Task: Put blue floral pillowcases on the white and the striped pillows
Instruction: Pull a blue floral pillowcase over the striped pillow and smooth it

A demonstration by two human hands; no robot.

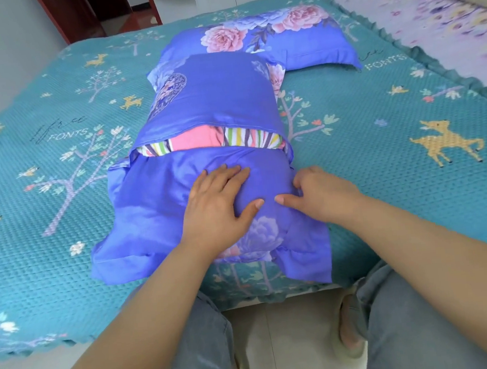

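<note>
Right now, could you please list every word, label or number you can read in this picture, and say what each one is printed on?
"FONTS" on the teal bedspread, left of the near pillow, at.
"FONTS" again on the same bedspread, right of the far pillow, at.
Cursive script above each "FONTS": the left one seems to read "free", but that is uncertain; the right one is too cut off and blurred to read.
No other text is legible.
</note>
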